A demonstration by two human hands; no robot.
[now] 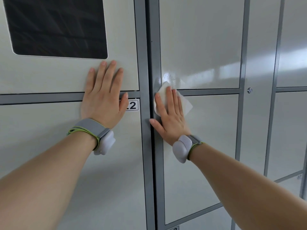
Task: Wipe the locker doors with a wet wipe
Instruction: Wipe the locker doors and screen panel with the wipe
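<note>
My left hand lies flat against the lockers, its fingers straight, spread and holding nothing. The fingertips rest on the upper left door just below its dark window, and the palm bridges the grey crossbar onto the lower left door, half covering a number label whose last digit reads 2. My right hand presses the wet wipe to the lockers with open, straight fingers, and the thumb stretches out onto the grey upright frame. The white wipe lies under those fingers, across the bar between the upper right door and the lower right door, at their left edge. Its corners stick out above my fingertips and to the right. Just above it, a glossy damp patch shows on the upper right door's bottom corner. Each wrist carries a grey band with a pale device, the left wristband and the right wristband. Further right, a small round lock sits on a narrow panel
</note>
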